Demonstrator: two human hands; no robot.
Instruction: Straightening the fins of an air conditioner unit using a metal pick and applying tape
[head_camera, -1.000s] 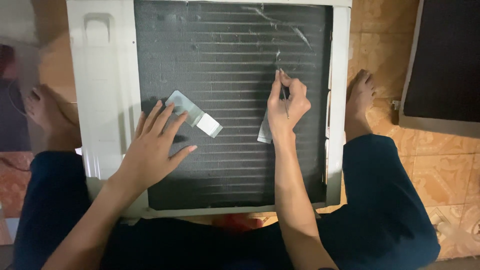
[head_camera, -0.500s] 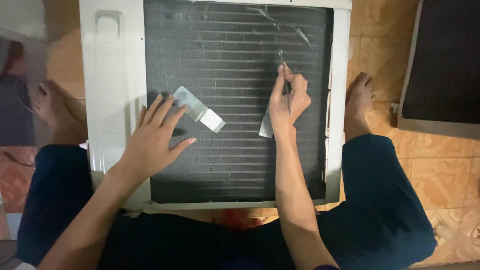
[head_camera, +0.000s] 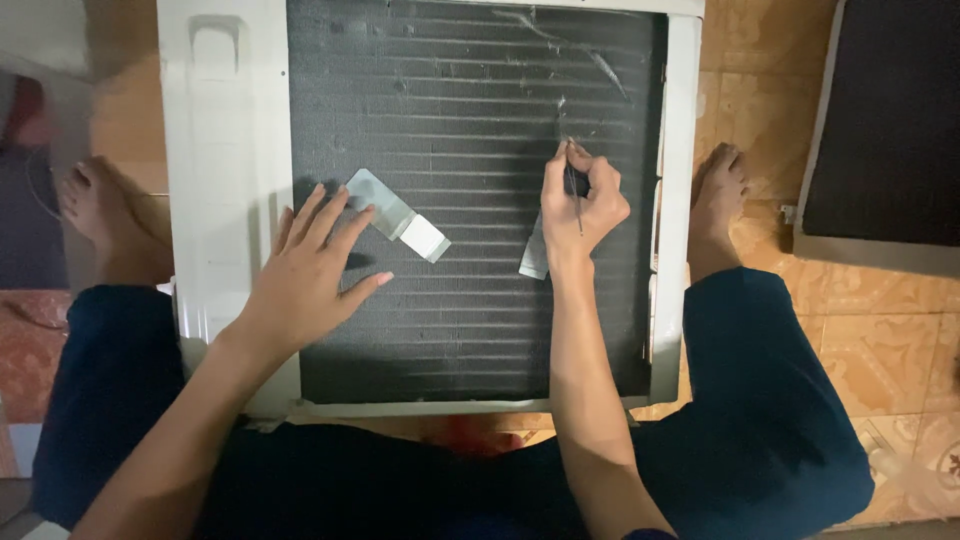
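Dark metal fins fill the middle of a white-framed air-conditioner unit (head_camera: 215, 180) lying flat on a patterned orange tile floor (head_camera: 880, 340), seen from above by the person seated before it. The finned coil (head_camera: 470, 320) runs in fine horizontal rows, with several pale scuffed streaks near its upper right corner.

The person's right hand (head_camera: 582, 200) is curled into a loose fist over the right half of the coil, thumb and fingers pinched around a thin dark tool (head_camera: 573, 195) whose tip meets the fins just above the knuckles. A small pale strip (head_camera: 535, 255) shows below that hand, at the heel of the palm; whether the hand holds it or it merely lies on the fins cannot be told.

The left hand (head_camera: 305, 275) rests flat on the coil's left edge, fingers spread and empty, partly over the white frame. Its fingertips lie just beside a grey rectangular metal piece with a lighter end (head_camera: 397, 214), which sits tilted on the fins between the two hands.

Both bare feet flank the unit: the left foot (head_camera: 95, 205) outside the frame's left side, the right foot (head_camera: 715, 200) touching its right side. Dark blue trousers (head_camera: 770, 420) cover the bent knees. A second dark-meshed panel in a pale frame (head_camera: 885, 130) lies on the floor at far right, well apart from the hands.
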